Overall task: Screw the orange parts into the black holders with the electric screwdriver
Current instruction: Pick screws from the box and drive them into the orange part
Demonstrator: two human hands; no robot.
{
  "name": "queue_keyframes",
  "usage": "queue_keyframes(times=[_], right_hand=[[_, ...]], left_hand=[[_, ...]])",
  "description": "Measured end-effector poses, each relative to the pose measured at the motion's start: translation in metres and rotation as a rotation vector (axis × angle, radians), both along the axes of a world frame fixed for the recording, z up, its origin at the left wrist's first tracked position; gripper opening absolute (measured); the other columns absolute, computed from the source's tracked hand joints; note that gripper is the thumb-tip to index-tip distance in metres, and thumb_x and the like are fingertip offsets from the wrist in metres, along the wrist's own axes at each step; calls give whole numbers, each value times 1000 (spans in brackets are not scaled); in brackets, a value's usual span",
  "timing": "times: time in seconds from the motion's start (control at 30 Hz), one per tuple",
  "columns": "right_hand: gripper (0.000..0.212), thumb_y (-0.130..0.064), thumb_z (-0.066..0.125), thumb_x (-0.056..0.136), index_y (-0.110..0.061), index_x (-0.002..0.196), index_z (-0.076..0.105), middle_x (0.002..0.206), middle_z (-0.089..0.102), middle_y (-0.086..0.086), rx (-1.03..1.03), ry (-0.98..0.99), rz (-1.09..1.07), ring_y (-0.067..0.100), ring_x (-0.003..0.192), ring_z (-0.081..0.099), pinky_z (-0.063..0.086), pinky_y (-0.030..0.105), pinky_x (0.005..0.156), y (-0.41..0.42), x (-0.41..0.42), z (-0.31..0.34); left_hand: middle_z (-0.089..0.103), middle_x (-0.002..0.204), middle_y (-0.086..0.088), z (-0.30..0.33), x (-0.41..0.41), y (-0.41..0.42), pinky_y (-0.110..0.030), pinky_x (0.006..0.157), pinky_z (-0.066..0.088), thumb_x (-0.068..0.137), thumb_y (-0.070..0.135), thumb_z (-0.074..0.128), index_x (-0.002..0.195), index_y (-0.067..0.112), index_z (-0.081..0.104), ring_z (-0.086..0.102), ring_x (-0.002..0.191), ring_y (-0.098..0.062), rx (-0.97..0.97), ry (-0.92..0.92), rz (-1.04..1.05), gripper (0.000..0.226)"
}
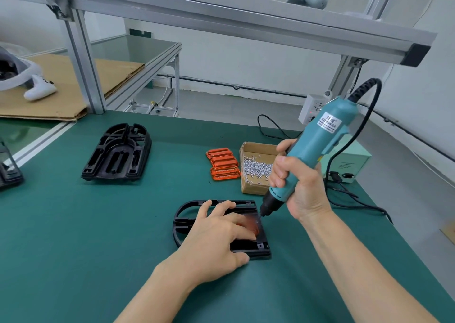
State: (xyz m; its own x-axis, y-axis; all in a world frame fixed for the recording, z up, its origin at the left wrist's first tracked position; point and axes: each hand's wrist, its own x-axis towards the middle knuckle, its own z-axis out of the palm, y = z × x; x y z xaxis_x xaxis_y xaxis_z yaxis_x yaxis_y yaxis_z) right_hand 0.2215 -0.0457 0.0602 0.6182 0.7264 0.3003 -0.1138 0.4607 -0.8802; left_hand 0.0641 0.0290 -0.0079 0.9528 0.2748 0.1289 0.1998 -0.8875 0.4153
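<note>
1. Right hand (299, 187) wrapped tight round the teal plastic electric screwdriver (317, 145), fingers curled on the lower barrel. Tool tilted, top leaning toward 1 o'clock, black cable coming off the top end.
2. Bit tip down on the far right corner of the orange translucent plastic part (251, 224); that part is blurred, mostly under fingers.
3. Left hand (216, 234) flat, fingers straight, pressing on the orange part and the black moulded plastic holder (182, 221) it sits in. Thumb against the holder's near edge.
4. Holder lies flat on the green bench mat (98, 236), just below centre, rounded end at 9 o'clock.
5. Stack of spare orange parts (222, 164) at 12 o'clock from the holder, touching the small cardboard box of silver screws (257, 167) at 1 o'clock.
6. Second black holder (118, 151) at 10 o'clock, well apart.
7. Pale green power supply box (349, 167) at 3 o'clock of the screw box, behind the right hand.
</note>
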Motion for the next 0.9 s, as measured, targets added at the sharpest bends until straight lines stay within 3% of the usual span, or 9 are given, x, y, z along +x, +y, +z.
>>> queue_keyframes(times=[0.4, 0.57, 0.9], right_hand=[[22, 0, 55, 72, -18, 82, 63, 48, 42, 1, -79, -231, 192, 13, 39, 34, 38, 20, 46, 14, -12, 7], [24, -2, 56, 73, -17, 90, 51, 50, 41, -1, -66, -79, 86, 13, 41, 36, 39, 23, 47, 6, -3, 2], [27, -11, 67, 68, -18, 87, 49, 51, 42, -1, -59, -124, 96, 15, 42, 37, 40, 25, 48, 4, -1, 1]], left_hand=[[43, 139, 25, -2, 1, 0, -34, 114, -9, 81, 43, 61, 122, 43, 59, 7, 138, 0, -12, -36, -1, 41], [36, 135, 21, -3, 1, 1, -17, 108, 4, 76, 45, 65, 126, 37, 55, 18, 127, 2, 4, -132, 12, 52], [44, 135, 22, -7, 3, 3, -16, 110, 1, 76, 51, 63, 132, 30, 54, 15, 137, 0, 55, -105, 12, 60]])
